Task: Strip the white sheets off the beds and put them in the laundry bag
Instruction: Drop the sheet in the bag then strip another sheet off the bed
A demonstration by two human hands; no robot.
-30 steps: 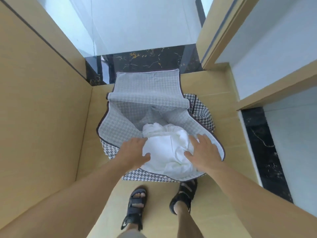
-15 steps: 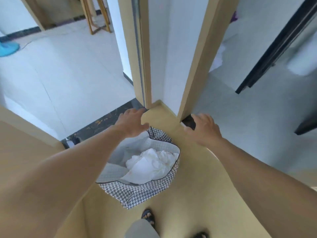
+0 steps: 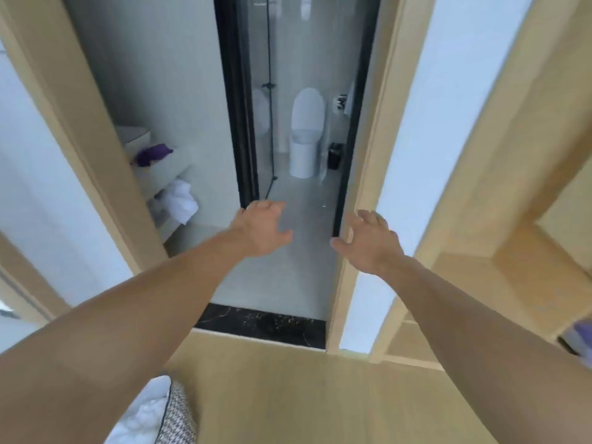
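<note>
Fingers (image 3: pixel 267 206) splay on left hand (image 3: pixel 261 230), right hand (image 3: pixel 368 243); laundry bag (image 3: pixel 179 418) opens upward.

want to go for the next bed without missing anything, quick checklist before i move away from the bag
1. Left hand free: ok, fingers spread, holding nothing.
2. Right hand free: ok, open and empty.
3. White sheet inside the laundry bag: ok, it lies within the bag's rim.
4. Room left in the bag: cannot tell, mostly out of frame.
5. Heading towards a bed: not ok, the doorway ahead shows a toilet.
6. Sheets left on beds: cannot tell, no bed in view.
</note>
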